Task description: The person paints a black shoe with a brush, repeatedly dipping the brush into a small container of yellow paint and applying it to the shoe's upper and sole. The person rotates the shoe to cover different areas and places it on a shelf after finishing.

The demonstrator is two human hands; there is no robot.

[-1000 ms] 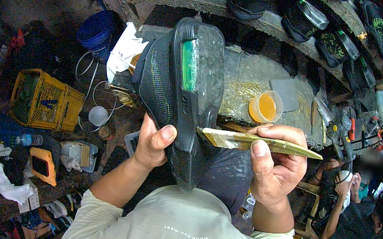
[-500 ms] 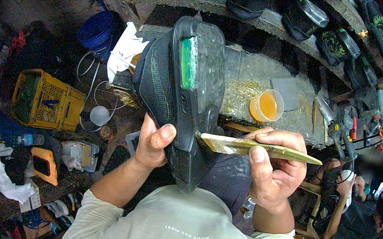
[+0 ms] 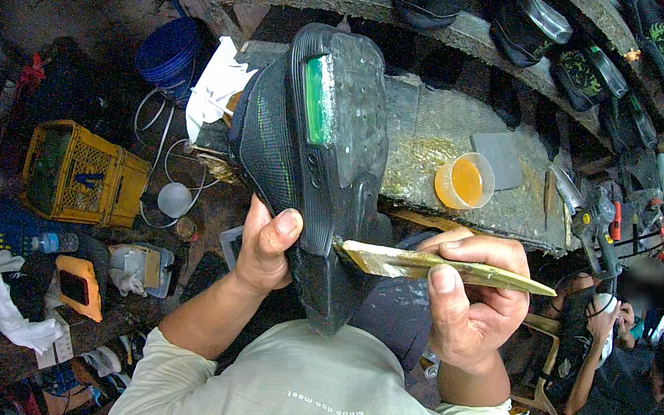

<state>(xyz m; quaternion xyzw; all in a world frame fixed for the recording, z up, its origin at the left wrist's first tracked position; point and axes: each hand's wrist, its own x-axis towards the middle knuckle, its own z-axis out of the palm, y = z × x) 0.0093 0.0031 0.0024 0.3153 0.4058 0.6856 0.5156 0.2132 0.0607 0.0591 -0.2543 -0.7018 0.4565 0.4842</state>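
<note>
A black shoe (image 3: 341,114) with a knobbed rubber sole and a green patch in its side is held upright, its sole facing right and its other end close to my shirt. My left hand (image 3: 272,237) is closed round its left side, thumb on the sole's edge. Between the thumb and fingers of my right hand (image 3: 478,294) lies a flat, yellowish glue brush (image 3: 401,262), its wide end coated whitish. That end touches the sole's edge near the middle of the shoe. My right fingers are partly hidden behind the brush.
A clear cup of orange liquid (image 3: 465,180) and a grey slab (image 3: 498,159) rest on the stained bench (image 3: 414,117) ahead. Several shoes (image 3: 530,31) line racks beyond. A yellow crate (image 3: 83,175) and blue bucket (image 3: 168,54) stand left; another person (image 3: 624,380) sits at right.
The shoe has shifted slightly left and tilted a little. The brush's coated end has come down slightly along the sole's edge. Both hands keep their grips.
</note>
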